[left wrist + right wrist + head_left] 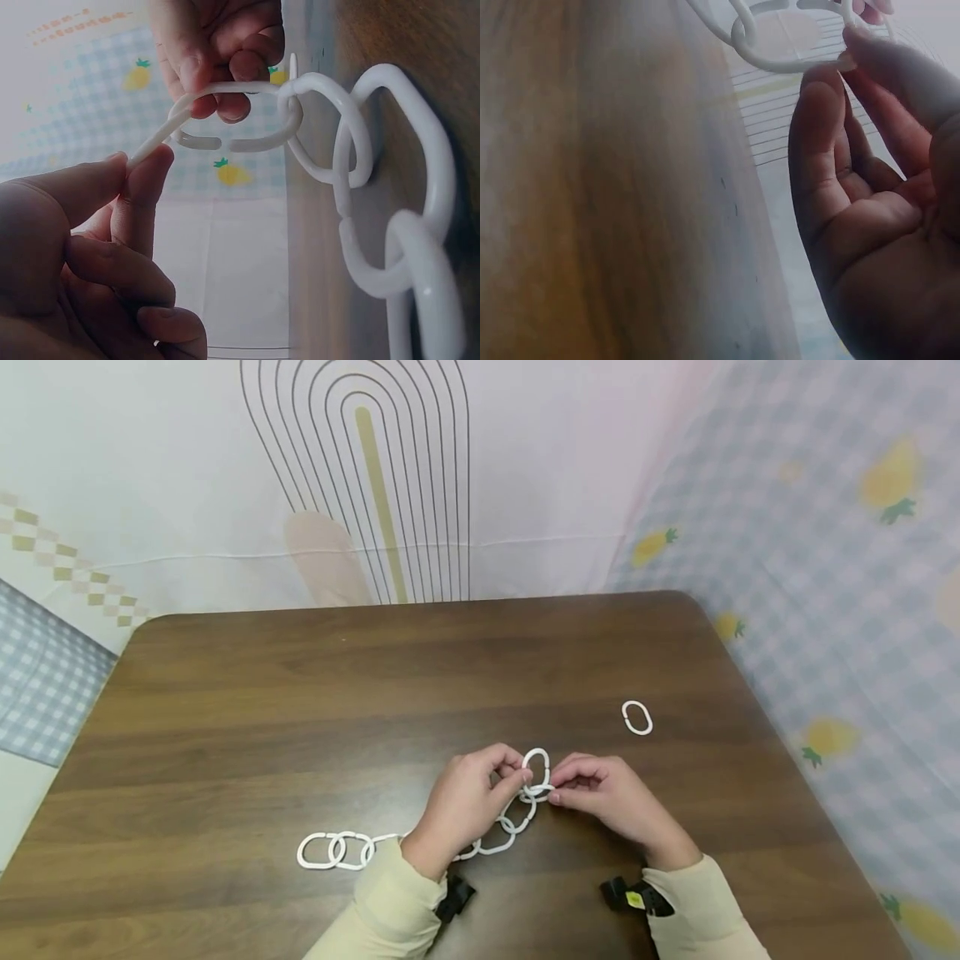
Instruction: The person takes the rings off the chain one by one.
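A chain of white plastic links (pixel 317 866) curves across the table, and its right end is raised between the two hands. My left hand (pixel 467 800) pinches the upright end link (pixel 152 140) between thumb and fingertip. With thumb and forefinger, my right hand (pixel 611 799) pinches the neighbouring link (pixel 780 67), which has a small gap in its side (pixel 262 144). In the left wrist view these two links cross each other close to the right fingertips. Part of the chain is hidden behind the left wrist and hand.
One loose white link (pixel 637 702) lies on the brown wooden table (pixel 300 693), beyond the right hand and to its right. Patterned cloths (pixel 540 468) hang behind the table and along its right side. Both wrists wear black straps (pixel 637 897).
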Tool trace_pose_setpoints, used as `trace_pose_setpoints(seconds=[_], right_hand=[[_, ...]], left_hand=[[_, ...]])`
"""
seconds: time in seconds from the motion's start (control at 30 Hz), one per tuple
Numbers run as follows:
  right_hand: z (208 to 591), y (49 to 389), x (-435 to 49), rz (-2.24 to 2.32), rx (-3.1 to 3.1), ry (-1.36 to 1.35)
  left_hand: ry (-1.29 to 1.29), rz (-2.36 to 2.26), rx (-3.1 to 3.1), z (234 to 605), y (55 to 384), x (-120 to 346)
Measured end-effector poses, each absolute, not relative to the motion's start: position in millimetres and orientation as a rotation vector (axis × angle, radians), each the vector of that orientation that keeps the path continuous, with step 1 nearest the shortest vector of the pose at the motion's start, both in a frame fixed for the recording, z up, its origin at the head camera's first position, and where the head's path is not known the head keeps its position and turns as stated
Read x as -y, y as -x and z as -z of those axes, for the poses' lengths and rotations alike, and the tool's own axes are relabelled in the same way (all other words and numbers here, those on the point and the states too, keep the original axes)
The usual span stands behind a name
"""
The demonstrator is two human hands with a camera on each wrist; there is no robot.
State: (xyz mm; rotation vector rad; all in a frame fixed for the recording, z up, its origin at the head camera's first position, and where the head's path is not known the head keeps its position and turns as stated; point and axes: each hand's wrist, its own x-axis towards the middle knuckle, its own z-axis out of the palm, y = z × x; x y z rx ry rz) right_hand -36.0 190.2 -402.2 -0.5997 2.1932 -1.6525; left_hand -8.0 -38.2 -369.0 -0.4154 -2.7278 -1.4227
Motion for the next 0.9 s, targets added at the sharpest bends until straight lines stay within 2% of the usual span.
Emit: trace_pose_setpoints(seconds=[0.9], right_hand=[[398.6, 33.0, -189.8, 1.740, -2.223, 0.554]], left_hand=[[0.351, 1.408, 2.811, 369.0, 9.0, 41.3]])
